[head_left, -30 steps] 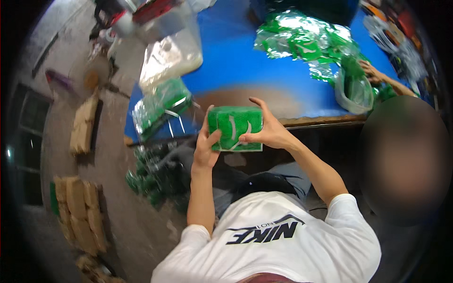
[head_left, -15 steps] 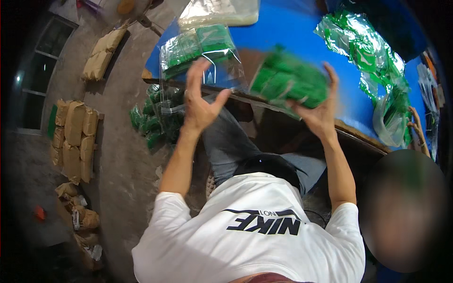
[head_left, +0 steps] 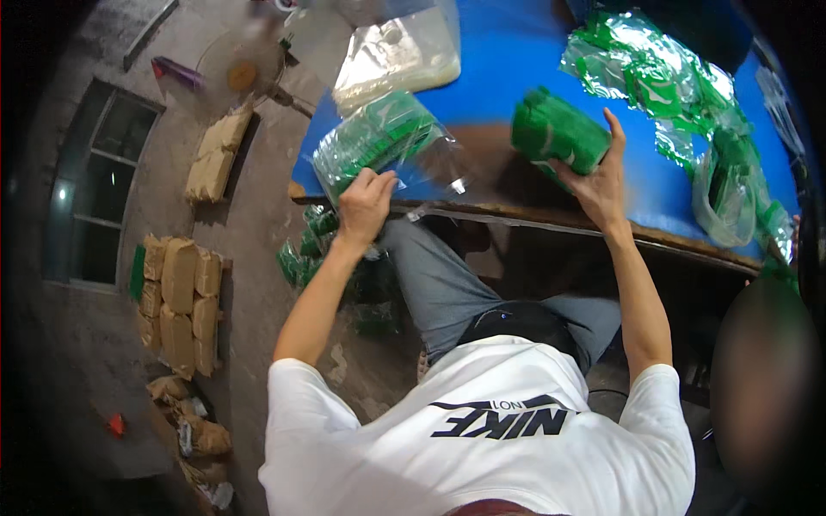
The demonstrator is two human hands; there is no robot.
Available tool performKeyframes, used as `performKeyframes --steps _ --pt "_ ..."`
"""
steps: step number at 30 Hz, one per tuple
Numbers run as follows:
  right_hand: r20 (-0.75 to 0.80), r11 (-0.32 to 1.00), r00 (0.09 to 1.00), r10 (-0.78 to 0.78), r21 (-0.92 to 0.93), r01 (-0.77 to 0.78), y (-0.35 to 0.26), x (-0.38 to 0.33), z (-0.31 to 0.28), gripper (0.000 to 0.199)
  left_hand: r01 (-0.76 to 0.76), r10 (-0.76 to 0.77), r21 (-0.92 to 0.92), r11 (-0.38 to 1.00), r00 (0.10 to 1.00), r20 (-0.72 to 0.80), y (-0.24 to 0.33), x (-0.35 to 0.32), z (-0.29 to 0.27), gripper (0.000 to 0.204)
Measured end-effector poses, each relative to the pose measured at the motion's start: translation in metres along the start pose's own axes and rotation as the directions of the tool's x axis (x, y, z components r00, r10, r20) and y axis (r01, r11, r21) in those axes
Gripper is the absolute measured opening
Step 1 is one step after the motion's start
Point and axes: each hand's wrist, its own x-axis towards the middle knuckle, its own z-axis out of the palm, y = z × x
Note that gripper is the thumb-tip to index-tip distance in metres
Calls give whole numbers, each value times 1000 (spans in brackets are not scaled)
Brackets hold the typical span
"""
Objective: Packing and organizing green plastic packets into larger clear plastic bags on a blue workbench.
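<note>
My left hand [head_left: 366,206] is closed on the near edge of a clear plastic bag [head_left: 430,163] at the left part of the blue table. Inside the bag lies a block of green packets [head_left: 379,133], and its loose mouth spreads to the right. Above the table, further right, my right hand [head_left: 602,181] grips a thick bundle of green packets [head_left: 559,129], thumb underneath and fingers along the right side. The bundle is tilted and apart from the bag.
A stack of clear bags [head_left: 396,56] lies at the back of the blue table [head_left: 490,52]. Loose green packets [head_left: 671,86] are heaped at right, near a person. Filled green bags [head_left: 301,258] sit below the left edge. Brown paper sacks [head_left: 178,275] stand on the floor.
My left hand has gone from open beside the bag to closed on its edge. My right hand keeps the green bundle, now slightly farther right and more upright. The head view has shifted.
</note>
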Motion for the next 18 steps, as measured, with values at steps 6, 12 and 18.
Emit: performKeyframes --steps 6,12,18 --pt "508 750 772 382 317 -580 -48 14 36 100 168 -168 -198 966 986 15 47 44 30 15" --pt "719 722 277 637 -432 -540 -48 67 60 75 234 -234 -83 969 972 11 55 81 -1 14" --pt "623 454 516 588 274 -848 -48 35 102 49 111 -110 -23 994 994 10 61 80 -1 11"
